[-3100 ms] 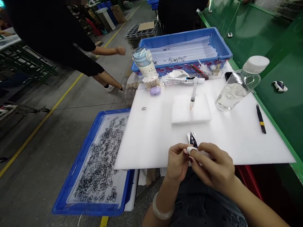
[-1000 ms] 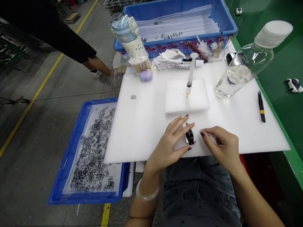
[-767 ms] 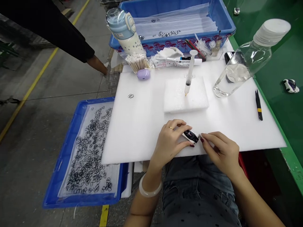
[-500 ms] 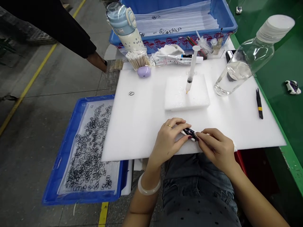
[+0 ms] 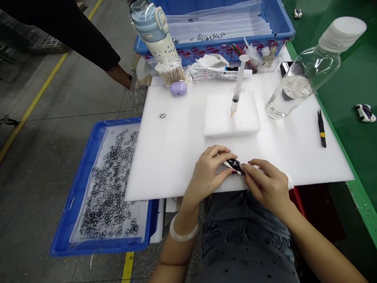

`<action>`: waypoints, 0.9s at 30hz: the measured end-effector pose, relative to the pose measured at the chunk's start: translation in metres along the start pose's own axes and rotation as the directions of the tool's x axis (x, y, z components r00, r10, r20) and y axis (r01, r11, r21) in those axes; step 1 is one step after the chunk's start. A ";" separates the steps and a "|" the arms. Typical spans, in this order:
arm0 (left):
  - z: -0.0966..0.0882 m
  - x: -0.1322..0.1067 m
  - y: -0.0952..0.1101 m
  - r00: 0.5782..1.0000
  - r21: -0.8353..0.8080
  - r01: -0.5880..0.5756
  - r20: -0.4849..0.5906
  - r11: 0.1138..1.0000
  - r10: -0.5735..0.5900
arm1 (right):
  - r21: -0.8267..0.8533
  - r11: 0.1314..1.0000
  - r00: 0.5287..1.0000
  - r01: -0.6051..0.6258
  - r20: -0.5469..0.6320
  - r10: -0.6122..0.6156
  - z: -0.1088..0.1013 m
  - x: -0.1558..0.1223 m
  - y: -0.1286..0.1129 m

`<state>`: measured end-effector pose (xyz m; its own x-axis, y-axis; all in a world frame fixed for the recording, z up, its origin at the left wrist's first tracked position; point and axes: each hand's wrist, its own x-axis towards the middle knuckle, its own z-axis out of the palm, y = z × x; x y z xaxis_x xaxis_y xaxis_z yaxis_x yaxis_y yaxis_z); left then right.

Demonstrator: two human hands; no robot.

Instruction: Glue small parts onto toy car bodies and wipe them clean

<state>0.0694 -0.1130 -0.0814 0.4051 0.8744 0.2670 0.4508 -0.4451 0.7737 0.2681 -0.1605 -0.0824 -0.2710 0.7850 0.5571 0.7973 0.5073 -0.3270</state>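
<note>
1. The left hand (image 5: 204,173) has its thumb and fingers parted only by the width of a small black-and-white toy car (image 5: 235,164), pinched at its sides.
2. The right hand (image 5: 267,184) has thumb and forefinger pressed nearly together at the car's other end, on white cloth (image 5: 290,184) that also shows past the back of the hand; whether that is one piece I cannot tell.
3. The car sits between the hands, over the near part of the white board (image 5: 173,157), near its front edge; fingers hide whether it touches the board.
4. The car's long axis slants from far left to near right, black top upward; which end is the nose I cannot tell.
5. Beyond the fingers, a strip of board separates them from the foam block (image 5: 215,118), where a leaning syringe (image 5: 239,80) stands tip down.
6. Leftward, a wide stretch of board reaches its left edge, beside the blue tray (image 5: 97,248) of black rings.
7. Rightward, board runs to the tweezers (image 5: 321,129) near the right edge; the clear bottle (image 5: 297,86) stands farther back.
</note>
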 end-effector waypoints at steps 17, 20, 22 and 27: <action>0.001 0.000 -0.003 1.000 0.019 -0.021 0.000 1.000 0.021 | -0.204 0.979 0.999 0.015 -0.028 -0.021 -0.037 0.027 0.017; 0.001 0.001 0.000 1.000 0.055 -0.004 0.013 0.998 0.003 | -0.254 0.967 0.998 0.010 -0.054 -0.024 -0.033 0.027 0.016; 0.001 0.002 0.002 1.000 0.066 0.002 0.021 0.998 -0.003 | -0.197 0.979 0.999 0.041 -0.018 -0.045 -0.022 0.022 0.010; 0.000 0.002 0.004 1.000 0.063 0.016 0.022 0.998 -0.017 | -0.196 0.979 0.998 0.057 -0.017 -0.062 -0.002 0.014 0.000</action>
<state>0.0722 -0.1131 -0.0777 0.4149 0.8774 0.2408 0.5064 -0.4426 0.7401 0.2653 -0.1502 -0.0724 -0.3104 0.7460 0.5891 0.8706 0.4720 -0.1390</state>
